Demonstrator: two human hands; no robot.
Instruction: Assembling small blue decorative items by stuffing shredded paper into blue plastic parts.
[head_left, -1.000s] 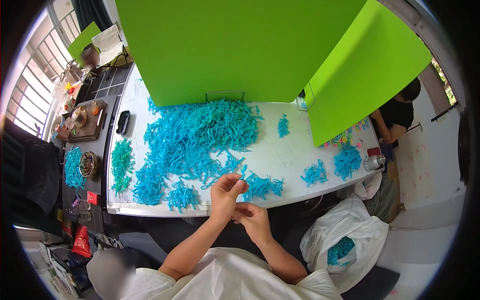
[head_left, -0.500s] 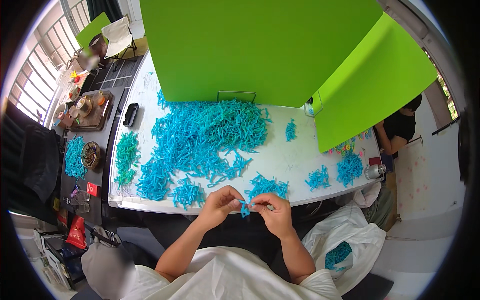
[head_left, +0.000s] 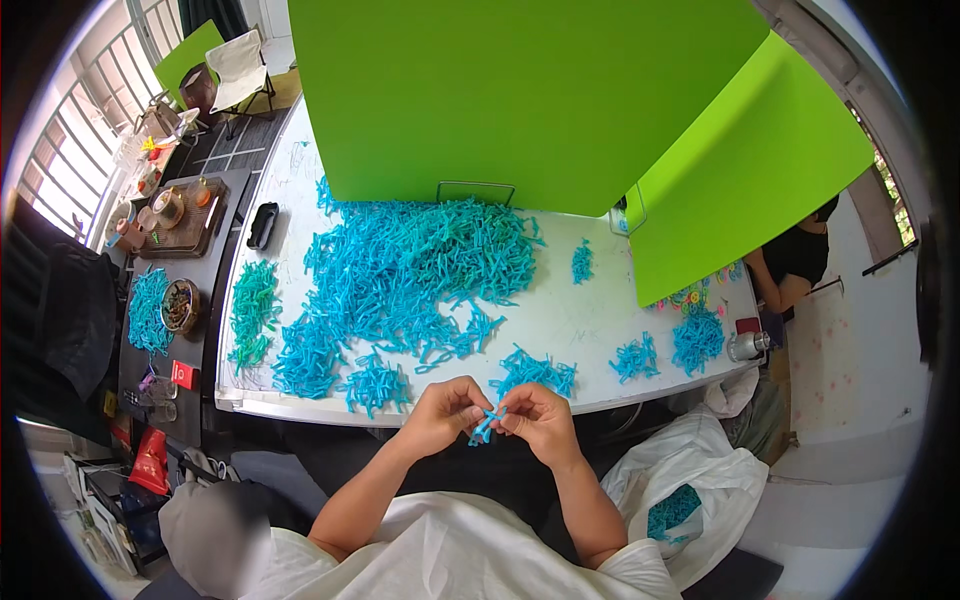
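My left hand [head_left: 445,412] and my right hand [head_left: 537,418] meet just below the near edge of the white table [head_left: 570,320]. Between their fingertips they pinch a small blue plastic piece [head_left: 484,428]. A small cluster of the same blue pieces [head_left: 535,370] lies on the table right above my hands. A big heap of blue pieces [head_left: 410,275] covers the table's middle and left.
Green boards [head_left: 520,95] stand behind the table. Smaller blue piles [head_left: 698,338] lie at the right, a teal pile [head_left: 253,310] at the left. A white bag [head_left: 690,485] holding blue pieces sits at my lower right. Another person [head_left: 790,270] sits at the far right. A dark side table [head_left: 205,262] holds trays.
My hands have stayed together at the table edge, shifting slightly lower and working the blue piece between the fingertips. The view has tilted a little.
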